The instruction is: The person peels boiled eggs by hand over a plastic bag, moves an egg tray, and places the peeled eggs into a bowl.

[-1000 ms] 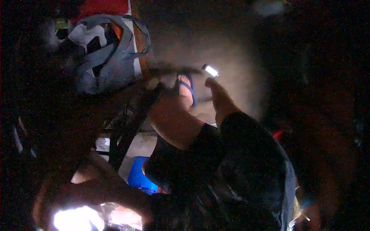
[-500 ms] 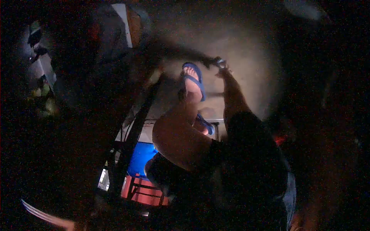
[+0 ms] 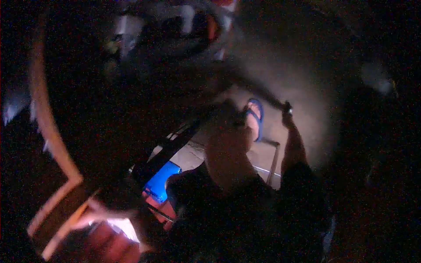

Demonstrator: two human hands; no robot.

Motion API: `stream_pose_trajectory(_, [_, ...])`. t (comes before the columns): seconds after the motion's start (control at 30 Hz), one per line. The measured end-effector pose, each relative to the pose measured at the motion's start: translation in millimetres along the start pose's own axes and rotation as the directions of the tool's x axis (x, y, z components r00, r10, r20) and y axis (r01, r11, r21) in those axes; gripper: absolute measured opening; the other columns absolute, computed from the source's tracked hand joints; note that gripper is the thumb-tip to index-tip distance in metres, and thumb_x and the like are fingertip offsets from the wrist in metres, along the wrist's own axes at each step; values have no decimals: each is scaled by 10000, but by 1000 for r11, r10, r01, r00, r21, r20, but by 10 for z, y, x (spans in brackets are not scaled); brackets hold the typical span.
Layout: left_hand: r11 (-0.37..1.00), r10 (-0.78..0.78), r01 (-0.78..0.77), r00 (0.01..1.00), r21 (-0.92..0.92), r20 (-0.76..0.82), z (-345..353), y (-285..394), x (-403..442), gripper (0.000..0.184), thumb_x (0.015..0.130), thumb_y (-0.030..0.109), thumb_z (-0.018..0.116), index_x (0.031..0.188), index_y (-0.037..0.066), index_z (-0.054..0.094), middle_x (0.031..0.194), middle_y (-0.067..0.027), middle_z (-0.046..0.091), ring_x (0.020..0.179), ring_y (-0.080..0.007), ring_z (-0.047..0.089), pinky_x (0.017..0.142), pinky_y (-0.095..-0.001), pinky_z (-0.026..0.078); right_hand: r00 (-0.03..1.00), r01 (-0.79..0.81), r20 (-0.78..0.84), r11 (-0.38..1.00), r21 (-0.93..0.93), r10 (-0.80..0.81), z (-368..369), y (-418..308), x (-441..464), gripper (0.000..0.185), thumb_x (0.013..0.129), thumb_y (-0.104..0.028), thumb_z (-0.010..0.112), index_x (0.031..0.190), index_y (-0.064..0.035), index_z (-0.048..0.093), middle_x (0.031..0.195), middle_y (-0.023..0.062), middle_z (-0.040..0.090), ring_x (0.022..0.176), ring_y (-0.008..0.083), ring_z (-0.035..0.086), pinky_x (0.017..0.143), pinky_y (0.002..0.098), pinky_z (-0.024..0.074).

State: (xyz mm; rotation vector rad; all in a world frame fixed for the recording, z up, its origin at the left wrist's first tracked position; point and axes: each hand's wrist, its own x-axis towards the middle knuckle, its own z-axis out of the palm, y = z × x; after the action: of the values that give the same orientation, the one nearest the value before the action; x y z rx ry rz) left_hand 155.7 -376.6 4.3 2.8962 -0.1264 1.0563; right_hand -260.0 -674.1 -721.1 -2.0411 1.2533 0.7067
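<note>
Most of the view is dark. My right hand [image 3: 287,115] is at the end of my outstretched arm, right of centre, its fingers closed at the end of a dark, bar-like shape [image 3: 263,93]. A small bright spot shows at the hand; what it grips cannot be made out. At the lower left is what looks like my left hand [image 3: 112,241], reddish and smeared by motion, beside a bright white patch [image 3: 126,228]. Its fingers cannot be told apart. Near it runs a bent orange-brown strip [image 3: 55,149]. My foot in a blue flip-flop [image 3: 258,115] is left of my right hand.
A blue object [image 3: 162,179] and a red one [image 3: 164,212] are below my bent knee [image 3: 228,153]. A thin bar [image 3: 274,164] stands beside my right arm. Dim, blurred items [image 3: 175,26] are at the upper left. Lit floor [image 3: 307,92] lies around my right hand.
The view has swung, so my foot and right hand appear lower and further right. The orange-brown strip and the blurred hand now fill more of the left side.
</note>
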Motion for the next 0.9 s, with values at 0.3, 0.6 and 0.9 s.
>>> stream_pose_trajectory(0.3, [692, 103, 192, 928, -696, 358, 303, 260, 193, 563, 825, 339, 649, 1186, -63, 494, 1018, -187, 612, 979, -248, 579, 890, -397, 449, 439, 803, -471, 570, -177, -765, -856, -518, -1080, 480, 888, -112, 516, 1343, -63, 370, 1119, 74, 524, 844, 115, 504, 706, 307, 446])
stream_pose_trajectory(0.6, [606, 349, -361, 921, -709, -172, -418, 454, -437, 922, 720, 345, 686, 1335, -145, 202, 1408, -361, 129, 1291, -492, 221, 1077, -472, 220, 494, 853, -261, 404, 329, -830, -3275, -2949, -3587, 395, 795, -74, 641, 1186, -70, 589, 1284, 143, 492, 1190, 248, 455, 978, 337, 376])
stream_pose_trajectory(0.9, [752, 121, -191, 981, -630, -153, -1746, -2435, -1400, 561, 725, -5, 616, 1257, -18, 436, 1291, -241, 452, 1180, -365, 468, 981, -424, 372, -237, 958, -303, -274, 86, -923, -2209, -5196, -5870, 290, 716, 19, 659, 989, -77, 681, 1079, 130, 601, 1002, 274, 555, 845, 362, 458])
